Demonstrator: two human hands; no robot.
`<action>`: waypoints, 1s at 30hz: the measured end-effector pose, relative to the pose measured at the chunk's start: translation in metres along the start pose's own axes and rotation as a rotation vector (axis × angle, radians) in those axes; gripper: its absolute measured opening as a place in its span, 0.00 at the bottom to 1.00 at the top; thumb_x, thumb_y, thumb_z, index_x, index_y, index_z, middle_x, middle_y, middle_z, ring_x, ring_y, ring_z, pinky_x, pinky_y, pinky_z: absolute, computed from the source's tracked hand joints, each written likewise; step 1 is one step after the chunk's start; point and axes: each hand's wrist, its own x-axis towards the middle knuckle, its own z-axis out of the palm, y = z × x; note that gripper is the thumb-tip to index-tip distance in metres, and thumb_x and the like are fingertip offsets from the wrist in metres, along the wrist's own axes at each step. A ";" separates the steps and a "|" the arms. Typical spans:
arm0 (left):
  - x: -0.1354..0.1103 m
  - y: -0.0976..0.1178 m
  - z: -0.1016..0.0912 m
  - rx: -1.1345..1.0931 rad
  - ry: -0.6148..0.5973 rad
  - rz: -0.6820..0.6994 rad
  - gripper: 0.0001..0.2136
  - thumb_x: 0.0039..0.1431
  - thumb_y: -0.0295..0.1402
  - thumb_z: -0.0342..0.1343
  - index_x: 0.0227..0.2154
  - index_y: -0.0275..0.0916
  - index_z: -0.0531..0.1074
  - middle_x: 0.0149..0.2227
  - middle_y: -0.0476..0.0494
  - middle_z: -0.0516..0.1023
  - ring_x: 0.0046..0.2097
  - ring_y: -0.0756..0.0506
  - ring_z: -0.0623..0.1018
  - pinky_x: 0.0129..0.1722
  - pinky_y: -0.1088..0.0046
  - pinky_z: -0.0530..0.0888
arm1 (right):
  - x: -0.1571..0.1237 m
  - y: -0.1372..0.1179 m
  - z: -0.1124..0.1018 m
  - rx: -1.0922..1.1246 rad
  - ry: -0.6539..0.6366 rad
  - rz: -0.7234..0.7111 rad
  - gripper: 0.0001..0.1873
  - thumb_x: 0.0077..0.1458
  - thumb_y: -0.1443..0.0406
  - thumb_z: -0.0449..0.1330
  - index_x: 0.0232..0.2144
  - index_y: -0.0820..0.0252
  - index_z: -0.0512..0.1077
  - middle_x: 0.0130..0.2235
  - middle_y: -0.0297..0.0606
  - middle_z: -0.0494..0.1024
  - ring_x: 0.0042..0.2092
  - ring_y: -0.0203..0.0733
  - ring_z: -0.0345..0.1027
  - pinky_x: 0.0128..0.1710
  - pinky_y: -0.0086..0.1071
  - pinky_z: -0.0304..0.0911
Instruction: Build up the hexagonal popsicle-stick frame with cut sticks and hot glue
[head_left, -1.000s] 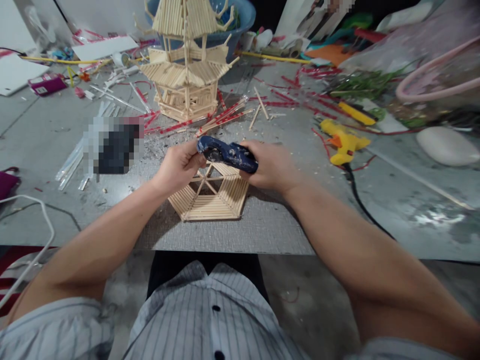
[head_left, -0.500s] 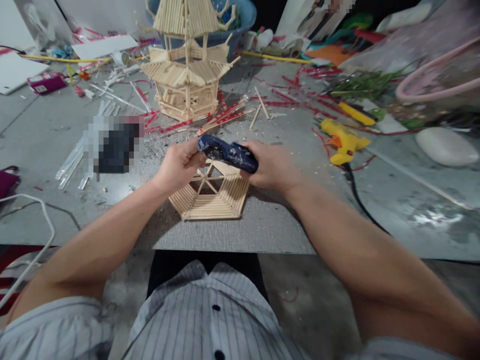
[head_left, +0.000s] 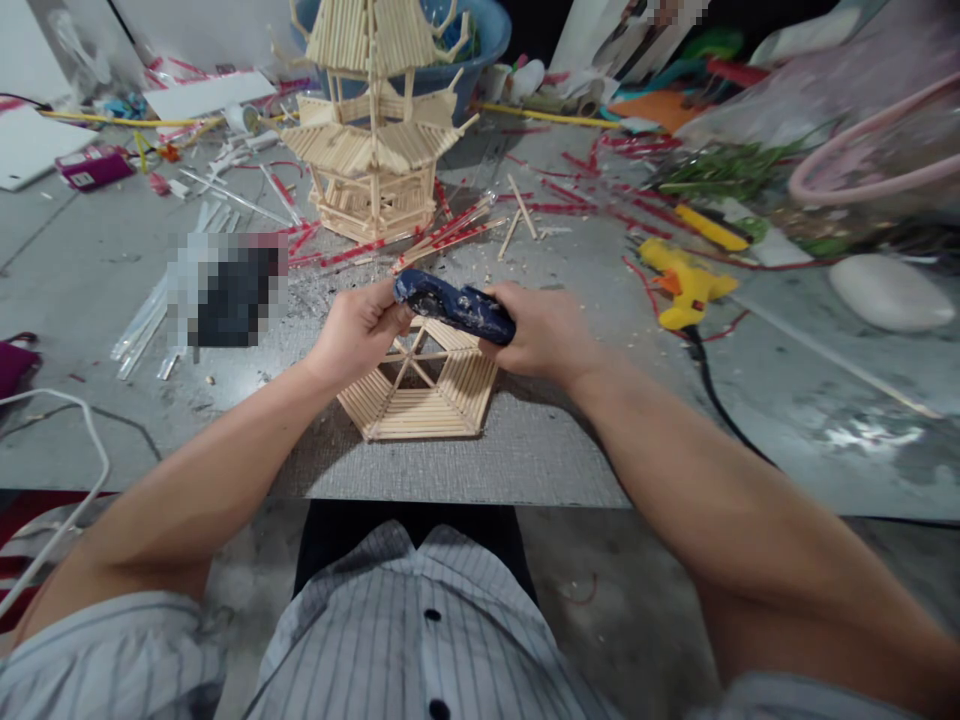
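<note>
My right hand (head_left: 544, 325) is wrapped round the right end of a dark blue hand tool (head_left: 457, 308) with whitish smears; its exact kind is unclear. At the tool's left end, my left hand (head_left: 364, 330) is closed in a pinch. Whatever those fingers hold is hidden from this angle. Both hands are above a hexagonal frame of thin wooden sticks (head_left: 424, 415), which lies flat on the table and has crossing sticks over its open middle. Behind the hands stands a tiered pagoda model (head_left: 375, 150) built of similar sticks.
A yellow glue gun (head_left: 686, 290) with a black cord lies at right, near a white oval object (head_left: 891, 292). Red-marked clear strips (head_left: 450, 230) and loose sticks (head_left: 517, 225) lie before the pagoda. Clear glue sticks (head_left: 154, 300) are at left; a blue basin (head_left: 487, 50) stands behind.
</note>
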 end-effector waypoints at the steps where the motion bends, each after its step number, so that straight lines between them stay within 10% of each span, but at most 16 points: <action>1: 0.000 0.001 0.000 0.008 0.001 -0.012 0.09 0.58 0.30 0.49 0.22 0.39 0.63 0.18 0.53 0.65 0.22 0.53 0.66 0.23 0.75 0.63 | 0.000 0.000 0.000 0.000 -0.002 0.002 0.21 0.46 0.62 0.58 0.44 0.58 0.71 0.35 0.44 0.79 0.34 0.50 0.71 0.30 0.37 0.58; 21: 0.005 0.004 -0.003 0.038 -0.168 -0.096 0.09 0.56 0.35 0.57 0.26 0.36 0.76 0.26 0.47 0.76 0.28 0.52 0.73 0.29 0.77 0.68 | 0.008 0.029 0.015 0.082 0.225 0.130 0.31 0.50 0.58 0.56 0.57 0.58 0.61 0.48 0.46 0.75 0.49 0.55 0.69 0.45 0.46 0.63; 30: 0.005 -0.002 -0.002 0.087 0.019 0.029 0.05 0.53 0.32 0.59 0.25 0.38 0.76 0.26 0.47 0.75 0.29 0.51 0.74 0.29 0.75 0.68 | 0.005 0.011 -0.001 0.073 0.096 -0.012 0.31 0.46 0.62 0.58 0.55 0.54 0.63 0.49 0.44 0.74 0.48 0.55 0.68 0.44 0.45 0.63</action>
